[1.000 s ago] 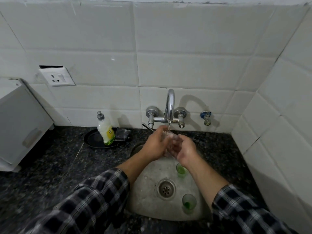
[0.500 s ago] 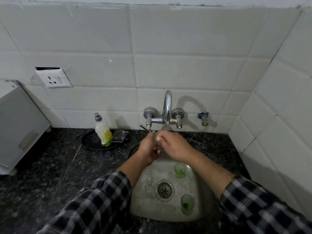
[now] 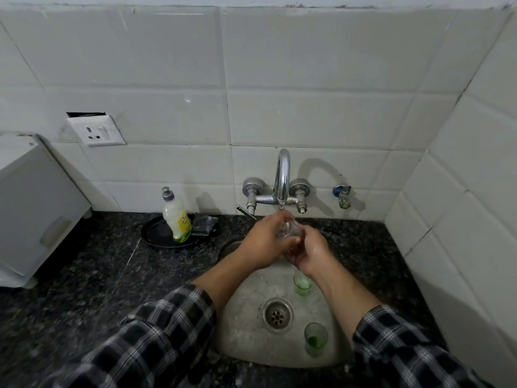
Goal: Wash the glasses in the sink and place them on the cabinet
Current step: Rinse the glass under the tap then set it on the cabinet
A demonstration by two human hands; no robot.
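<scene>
A clear glass [image 3: 289, 232] is held right under the spout of the chrome tap [image 3: 282, 177], above the steel sink [image 3: 246, 317]. My left hand [image 3: 264, 242] grips it from the left and my right hand [image 3: 312, 253] closes on its lower end from the right. The glass is partly hidden by my fingers. Two green-tinted glasses stand upright in the sink: one [image 3: 302, 284] just below my right wrist, the other [image 3: 315, 338] near the front right corner, beside the drain [image 3: 277, 315].
A dish soap bottle [image 3: 177, 217] stands on a black plate [image 3: 156, 233] with a dark scrubber [image 3: 205, 225] left of the tap. A white appliance [image 3: 33, 208] sits at far left on the dark granite counter [image 3: 84, 275]. Tiled walls close in behind and on the right.
My right hand has slid from over the top of the glass down to its lower right side, uncovering the glass under the spout. My left hand keeps its grip.
</scene>
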